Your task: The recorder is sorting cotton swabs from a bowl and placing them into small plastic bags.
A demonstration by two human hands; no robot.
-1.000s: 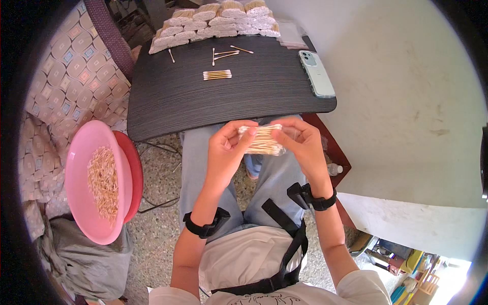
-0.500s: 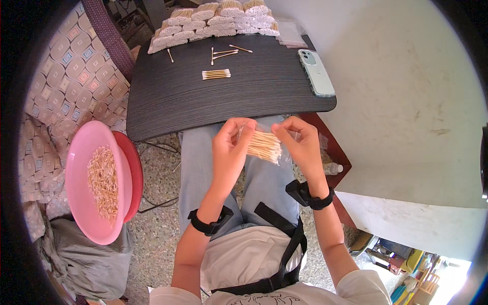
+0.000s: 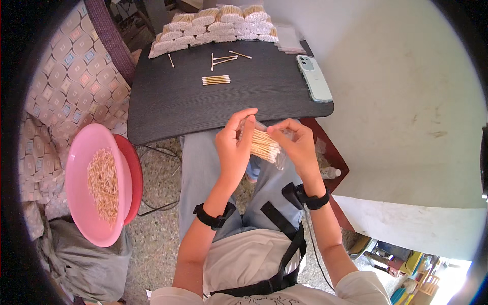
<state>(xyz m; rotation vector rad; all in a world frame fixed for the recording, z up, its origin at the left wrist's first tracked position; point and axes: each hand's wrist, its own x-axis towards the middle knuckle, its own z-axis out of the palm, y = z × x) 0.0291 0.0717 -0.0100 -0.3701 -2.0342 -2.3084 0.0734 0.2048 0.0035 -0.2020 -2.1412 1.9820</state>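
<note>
A clear plastic bag packed with cotton swabs [image 3: 265,146] is held over my lap, just off the near edge of the dark table [image 3: 173,109]. My left hand [image 3: 235,150] grips its left side, thumb in front and index finger raised above. At the right, my right hand [image 3: 299,148] pinches the bag's loose plastic between thumb and fingers. The swabs lie side by side, white tips toward the lower right. On the table, a small neat row of swabs [image 3: 216,80] sits beyond my hands, with several loose swabs [image 3: 223,60] scattered behind it.
Filled swab bags [image 3: 213,28] are stacked along the table's far edge, beside flat empty bags [image 3: 290,39]. A phone [image 3: 314,79] lies at the table's right. To my left, a pink basin [image 3: 81,168] holds many loose swabs. A wall [image 3: 401,101] rises on the right.
My left index finger has lifted and straightened away from the bag. My right hand has shifted slightly left and down along the plastic. The bag tilts a little more.
</note>
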